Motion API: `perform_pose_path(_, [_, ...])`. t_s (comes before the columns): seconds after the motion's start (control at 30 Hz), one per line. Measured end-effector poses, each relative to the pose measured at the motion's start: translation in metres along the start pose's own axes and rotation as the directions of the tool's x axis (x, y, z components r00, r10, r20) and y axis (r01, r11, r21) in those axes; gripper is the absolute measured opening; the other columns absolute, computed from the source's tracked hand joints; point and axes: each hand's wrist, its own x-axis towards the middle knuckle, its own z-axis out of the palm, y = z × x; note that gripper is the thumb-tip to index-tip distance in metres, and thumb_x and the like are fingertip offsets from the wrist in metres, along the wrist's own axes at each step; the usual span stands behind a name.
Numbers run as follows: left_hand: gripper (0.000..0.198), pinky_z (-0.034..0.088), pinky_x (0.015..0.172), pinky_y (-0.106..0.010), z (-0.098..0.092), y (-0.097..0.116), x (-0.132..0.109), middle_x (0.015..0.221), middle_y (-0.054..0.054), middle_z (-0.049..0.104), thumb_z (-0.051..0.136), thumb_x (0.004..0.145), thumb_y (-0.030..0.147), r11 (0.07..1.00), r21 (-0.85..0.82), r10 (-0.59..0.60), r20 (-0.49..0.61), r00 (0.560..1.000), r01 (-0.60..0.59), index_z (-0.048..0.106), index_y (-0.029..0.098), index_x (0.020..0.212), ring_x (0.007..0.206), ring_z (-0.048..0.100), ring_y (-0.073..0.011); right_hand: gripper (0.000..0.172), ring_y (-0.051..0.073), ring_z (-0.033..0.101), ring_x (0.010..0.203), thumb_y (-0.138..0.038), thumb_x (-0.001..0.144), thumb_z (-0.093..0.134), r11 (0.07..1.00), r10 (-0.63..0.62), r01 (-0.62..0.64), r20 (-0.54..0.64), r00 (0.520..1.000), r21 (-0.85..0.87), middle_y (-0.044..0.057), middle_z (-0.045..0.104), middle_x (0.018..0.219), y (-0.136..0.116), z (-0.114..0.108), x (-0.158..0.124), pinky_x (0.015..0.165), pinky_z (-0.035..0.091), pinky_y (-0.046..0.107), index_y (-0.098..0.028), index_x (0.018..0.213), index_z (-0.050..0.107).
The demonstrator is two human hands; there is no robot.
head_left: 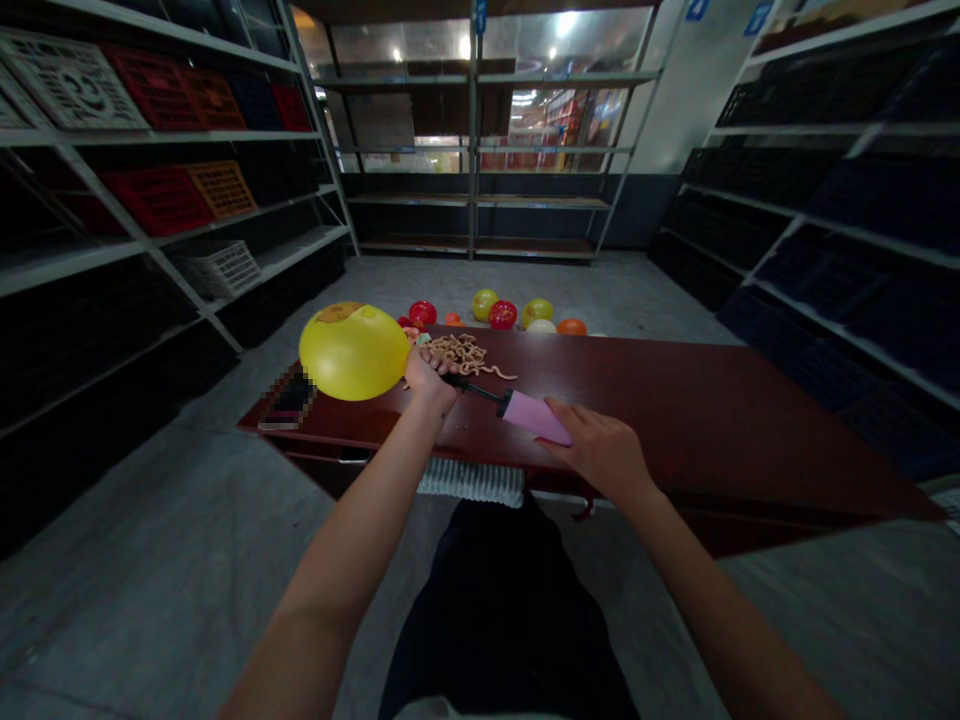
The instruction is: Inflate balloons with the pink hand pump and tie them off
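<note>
As seen L to R: racks (67, 265) w/ crates (161, 195) along L wall. Phone (289, 400) at table (712, 420) corner. Yellow balloon (352, 352) over table's L end, neck pinched in curled fingers of left hand (429, 378). Just behind, limp balloons (461, 352) in a heap. Pump (534, 416) low over front edge, gripped by right hand (600, 452), fingers pressed together. Blown balloons (502, 312) on concrete floor (150, 520) beyond; dark shelves (825, 200) at R.
</note>
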Motion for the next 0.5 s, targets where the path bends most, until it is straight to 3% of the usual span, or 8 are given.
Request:
perform_pose_path(0.23, [0.037,0.022,0.038,-0.021,-0.003,0.039,0.010,0.044,0.009,0.021,0.042,0.095,0.022,0.997,-0.027,0.071,-0.014,0.997,-0.071,0.024,0.020,0.062,0.032,0.021,-0.0051,0.049,0.022,0.070,0.078,-0.053,0.091,0.053,0.999,-0.004,0.002,0.036,0.999,0.046,0.008,0.074,0.096,0.019,0.001,-0.013,0.063,0.044,0.030,-0.021,0.128,0.058])
perform_pose_path(0.37, [0.036,0.022,0.037,-0.020,0.003,0.042,0.007,0.044,0.009,0.022,0.043,0.094,0.022,0.991,-0.038,0.129,-0.021,0.991,-0.130,0.026,0.020,0.062,0.032,0.021,-0.0046,0.046,0.022,0.071,0.076,-0.053,0.088,0.054,0.981,0.040,-0.064,0.132,0.990,0.185,0.007,0.075,0.099,0.019,0.001,-0.008,0.060,0.047,0.031,-0.023,0.122,0.061])
perform_pose_path(0.5, [0.037,0.021,0.038,-0.021,0.010,0.035,-0.005,0.044,0.009,0.020,0.045,0.091,0.019,0.982,-0.056,0.184,0.041,0.982,-0.182,0.023,0.020,0.061,0.033,0.020,-0.0045,0.048,0.024,0.071,0.074,-0.057,0.083,0.057,0.958,0.105,-0.145,0.167,0.980,0.247,0.006,0.076,0.092,0.018,-0.004,0.004,0.061,0.047,0.032,-0.024,0.117,0.064])
